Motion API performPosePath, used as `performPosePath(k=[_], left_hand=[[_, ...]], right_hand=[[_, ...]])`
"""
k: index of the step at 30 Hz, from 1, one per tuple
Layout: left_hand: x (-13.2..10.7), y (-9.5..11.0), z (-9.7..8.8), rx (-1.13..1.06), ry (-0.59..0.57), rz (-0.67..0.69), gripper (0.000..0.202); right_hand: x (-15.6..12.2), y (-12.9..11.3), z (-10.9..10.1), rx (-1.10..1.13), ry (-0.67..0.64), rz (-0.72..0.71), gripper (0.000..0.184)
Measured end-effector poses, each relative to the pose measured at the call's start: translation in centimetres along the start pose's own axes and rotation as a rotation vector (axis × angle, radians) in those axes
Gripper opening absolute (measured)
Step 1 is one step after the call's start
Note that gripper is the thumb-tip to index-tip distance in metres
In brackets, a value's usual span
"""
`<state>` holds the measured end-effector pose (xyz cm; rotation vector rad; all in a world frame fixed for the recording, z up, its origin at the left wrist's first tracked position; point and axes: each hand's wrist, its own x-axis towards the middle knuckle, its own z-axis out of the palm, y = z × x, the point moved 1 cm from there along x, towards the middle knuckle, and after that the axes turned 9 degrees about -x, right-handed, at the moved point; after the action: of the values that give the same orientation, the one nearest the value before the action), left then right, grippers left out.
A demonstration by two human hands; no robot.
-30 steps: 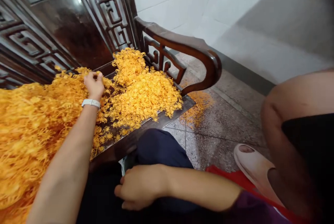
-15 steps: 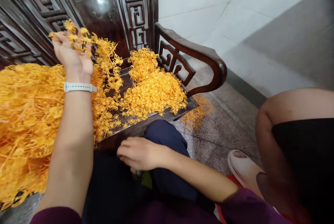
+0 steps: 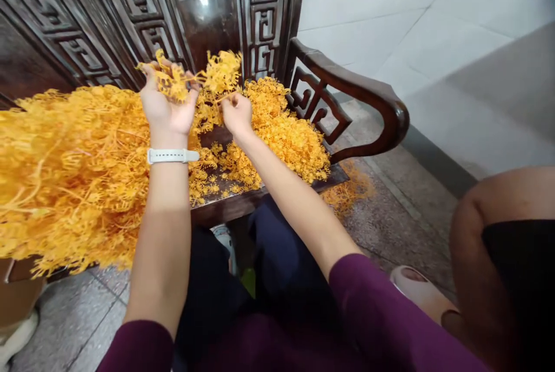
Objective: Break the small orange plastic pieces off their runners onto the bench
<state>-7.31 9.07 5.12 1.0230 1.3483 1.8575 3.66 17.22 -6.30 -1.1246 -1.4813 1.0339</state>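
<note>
Over seat [image 3: 234, 205]: yellow sprigs [image 3: 217, 71], cupped in L hand [image 3: 167, 103], pinched by R hand [image 3: 236, 113].

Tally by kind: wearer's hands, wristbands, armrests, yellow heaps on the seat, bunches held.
Hands: 2 (left hand, right hand)
Wristband: 1
Armrest: 1
Yellow heaps: 2 (big heap, small heap)
Held bunch: 1
Total: 7

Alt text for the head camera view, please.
Left hand cups a bunch of yellow sprigs while the right hand pinches at it, above a large pile of the same on a dark carved wooden bench. Another person's knee shows at right.
</note>
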Motion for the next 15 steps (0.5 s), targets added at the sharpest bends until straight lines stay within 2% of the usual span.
performPosePath(k=[2, 5, 9, 12, 15], left_hand=[[-0.8, 0.8, -0.5, 0.021, 0.063, -0.021, 0.058], [-1.6, 1.7, -0.4, 0.111, 0.098, 0.011, 0.045], [-1.8, 1.1, 0.3, 0.331, 0.056, 0.167, 0.038], [-1.8, 0.2, 0.4, 0.447, -0.019, 0.330, 0.039], [-2.1, -0.6, 0.3, 0.690, -0.170, 0.433, 0.043]], right_hand=[[-0.5, 0.3, -0.5, 0.172, 0.061, 0.204, 0.019], [-1.1, 0.3, -1.6, 0.332, 0.086, 0.355, 0.017], [-0.4, 0.3, -2.1, 0.469, 0.123, 0.414, 0.018], [0.3, 0.4, -1.7, 0.597, 0.065, 0.429, 0.018], [0.7, 0.0, -1.2, 0.698, -0.022, 0.370, 0.037]])
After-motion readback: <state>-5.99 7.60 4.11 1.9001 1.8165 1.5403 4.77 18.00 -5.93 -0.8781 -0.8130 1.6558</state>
